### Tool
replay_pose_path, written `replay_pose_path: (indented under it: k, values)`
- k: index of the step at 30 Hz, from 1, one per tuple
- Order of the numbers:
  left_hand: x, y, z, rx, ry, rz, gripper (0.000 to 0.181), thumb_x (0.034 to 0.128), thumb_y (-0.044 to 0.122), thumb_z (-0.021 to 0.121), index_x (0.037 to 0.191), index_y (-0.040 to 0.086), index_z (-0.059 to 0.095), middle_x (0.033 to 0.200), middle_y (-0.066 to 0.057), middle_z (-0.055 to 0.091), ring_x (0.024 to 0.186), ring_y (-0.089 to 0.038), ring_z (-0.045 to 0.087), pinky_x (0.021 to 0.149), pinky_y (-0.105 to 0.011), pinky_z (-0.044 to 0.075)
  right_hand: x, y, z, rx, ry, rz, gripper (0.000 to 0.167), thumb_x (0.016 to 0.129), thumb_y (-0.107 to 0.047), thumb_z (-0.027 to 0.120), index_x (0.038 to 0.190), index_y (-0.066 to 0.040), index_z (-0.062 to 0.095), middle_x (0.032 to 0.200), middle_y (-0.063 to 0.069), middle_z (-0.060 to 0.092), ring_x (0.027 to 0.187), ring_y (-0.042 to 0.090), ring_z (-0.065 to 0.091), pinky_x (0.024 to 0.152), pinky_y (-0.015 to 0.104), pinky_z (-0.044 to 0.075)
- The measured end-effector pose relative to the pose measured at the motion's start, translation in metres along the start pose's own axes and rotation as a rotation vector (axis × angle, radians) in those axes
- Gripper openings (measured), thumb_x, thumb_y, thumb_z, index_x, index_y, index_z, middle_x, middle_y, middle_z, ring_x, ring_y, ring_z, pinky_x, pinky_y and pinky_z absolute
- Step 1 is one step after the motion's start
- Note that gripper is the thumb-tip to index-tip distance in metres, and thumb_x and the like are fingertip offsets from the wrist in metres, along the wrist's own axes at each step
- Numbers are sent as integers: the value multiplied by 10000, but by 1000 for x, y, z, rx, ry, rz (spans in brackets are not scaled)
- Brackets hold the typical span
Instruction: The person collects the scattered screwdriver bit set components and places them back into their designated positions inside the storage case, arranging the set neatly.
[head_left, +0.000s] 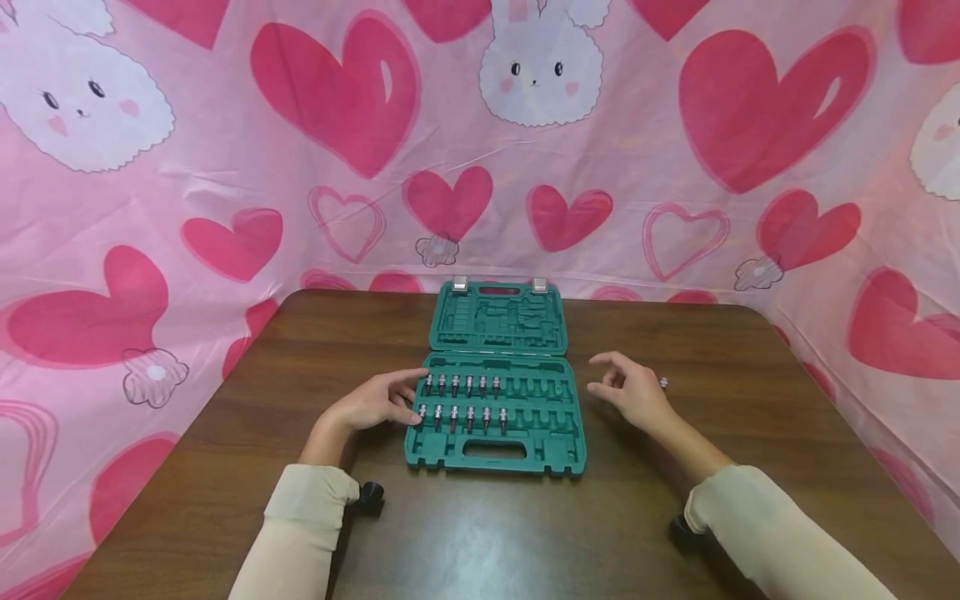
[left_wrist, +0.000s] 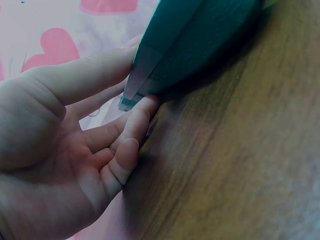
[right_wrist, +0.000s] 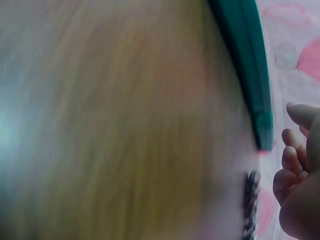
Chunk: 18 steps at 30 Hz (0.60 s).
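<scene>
A green plastic tool case lies unfolded on the table. Two rows of bit sockets stand in the left slots of its lower half, and the right slots hold none. My left hand rests against the case's left edge, thumb and index finger spread along it. In the left wrist view, the thumb lies at the case's side wall and the other fingers bend beside it near the tabletop. Just right of the case hovers my right hand, fingers loosely bent, with nothing visible in them.
A small metal bit socket shows behind the right hand. In the right wrist view, a blurred row of dark bit sockets stands beside the case. The brown wooden table is bordered by a pink heart-patterned cloth.
</scene>
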<state>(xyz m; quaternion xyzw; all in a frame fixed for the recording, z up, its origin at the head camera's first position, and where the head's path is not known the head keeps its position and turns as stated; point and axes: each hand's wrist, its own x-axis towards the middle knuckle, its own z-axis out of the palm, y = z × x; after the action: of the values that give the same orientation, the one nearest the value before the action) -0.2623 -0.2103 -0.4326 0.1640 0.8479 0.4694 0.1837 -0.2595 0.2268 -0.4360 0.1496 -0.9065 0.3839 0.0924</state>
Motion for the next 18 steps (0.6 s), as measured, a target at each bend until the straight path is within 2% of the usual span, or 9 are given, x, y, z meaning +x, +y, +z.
replay_pose_path:
  k: [7,13,18]
  values:
    - [-1,0,1,-9,1,6,776,817,139,790,1490,122,403,1106,-144,604,863,-245,607,764,-364,519,-6,23,-14,-19,9,23,398,844,-180,779,1193,-83,614,723,15,564,639,204,511,546,279,445]
    - [-1,-1,1,-10,0,10,780,818,136,790,1492,114,398,1104,-147,602,864,-251,598,750,-365,515,-10,33,-21,-28,26,52,390,852,-189,774,1181,-54,615,735,30,562,646,204,514,557,275,441]
    - [0,0,1,-7,3,5,781,813,146,796,1488,123,406,1102,-140,601,860,-245,601,745,-359,514,-12,42,-28,-64,60,40,371,834,-146,786,1148,-31,626,711,14,576,636,170,514,563,275,422]
